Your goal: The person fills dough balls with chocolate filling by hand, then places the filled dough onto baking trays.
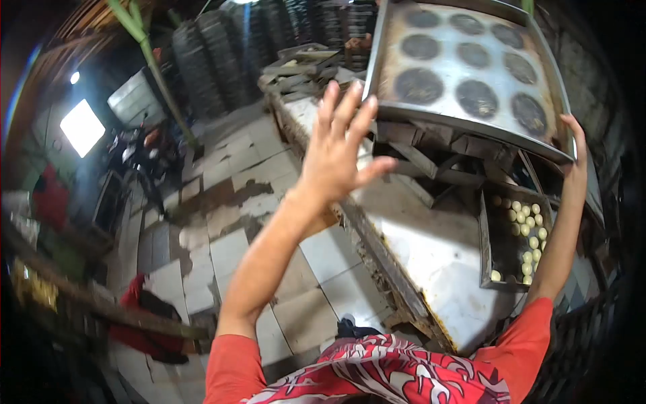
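A metal tray point(444, 57) with rows of dark round marks sits raised and tilted at the upper right, above a stack of other trays point(431, 145). My right hand point(574, 145) grips its lower right corner, fingers round the rim. My left hand point(343, 145) is open with fingers spread, close to the tray's lower left corner and holding nothing. Below the raised tray, a smaller dark tray point(486, 236) with several pale round balls point(526, 219) rests on the white worktop point(431, 249).
The worktop's worn edge point(377, 252) runs diagonally beside the tiled floor point(235, 262). Further trays point(303, 67) lie at the worktop's far end, with tall dark stacks point(215, 60) behind. A motorcycle point(141, 158) stands at the left, near a green pole point(161, 74).
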`<state>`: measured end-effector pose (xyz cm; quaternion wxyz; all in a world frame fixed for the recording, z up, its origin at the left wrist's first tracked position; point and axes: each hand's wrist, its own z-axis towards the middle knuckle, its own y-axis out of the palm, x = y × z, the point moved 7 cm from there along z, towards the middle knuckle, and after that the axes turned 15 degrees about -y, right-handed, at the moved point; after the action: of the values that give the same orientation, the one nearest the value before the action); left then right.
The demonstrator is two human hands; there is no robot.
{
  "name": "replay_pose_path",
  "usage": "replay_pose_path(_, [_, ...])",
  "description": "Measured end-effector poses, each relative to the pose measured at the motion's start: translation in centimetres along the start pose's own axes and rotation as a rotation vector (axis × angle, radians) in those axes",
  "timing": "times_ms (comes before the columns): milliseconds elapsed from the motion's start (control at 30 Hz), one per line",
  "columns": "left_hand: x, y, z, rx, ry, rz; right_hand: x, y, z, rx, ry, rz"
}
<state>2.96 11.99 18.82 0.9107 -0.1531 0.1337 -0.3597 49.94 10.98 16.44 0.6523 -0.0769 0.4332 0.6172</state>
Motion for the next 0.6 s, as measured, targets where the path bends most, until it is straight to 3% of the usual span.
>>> replay_pose_path(33, [-2.2, 3.3, -0.9, -0.083, -0.12, -0.04, -0.4, 3.0, 2.0, -0.062, 0.118, -0.248])
replay_pose_path(67, [-3.7, 5.7, 0.1, -0.144, -0.107, -0.029, -0.2, 4.6, 2.7, -0.028, 0.137, -0.329])
replay_pose_path(167, [-7.1, 14.2, -1.2, -0.264, 0.058, -0.124, 4.2, 5.6, 3.7, 0.058, 0.124, -0.322])
replay_pose_path(200, [-8.2, 16.2, -1.8, -0.273, 0.123, -0.168, 5.3, 7.5, 3.8, 0.007, 0.208, -0.369])
replay_pose_path(267, [-10.1, 18.8, -2.4, -0.157, 0.031, -0.248, 9.0, 5.4, 6.7, 0.058, 0.258, -0.425])
replay_pose_path(333, [-10.7, 19.9, -0.7, 0.067, 0.078, -0.313, 11.7, 4.4, 10.0, 0.014, 0.284, -0.411])
replay_pose_path(400, [-11.3, 22.3, 0.5, 0.097, 0.046, -0.354, 13.8, 3.0, 11.1, 0.202, 0.352, -0.406])
replay_pose_path(467, [-10.5, 23.9, -0.1, 0.028, 0.06, -0.426, 14.3, -1.0, 12.3, 0.497, -0.135, -0.299])
replay_pose_path(500, [-10.2, 24.5, 0.6, 0.004, 0.043, -0.448, 14.9, -7.1, 12.9, 0.706, -0.268, -0.301])
replay_pose_path(567, [-10.1, 25.0, 3.2, -0.081, 0.013, -0.444, 14.6, -13.9, 11.7, 0.769, -0.302, -0.673])
replay_pose_path(600, [-10.1, 25.3, 2.9, -0.146, 0.019, -0.478, 15.5, -12.3, 6.4, 0.881, -0.255, -0.836])
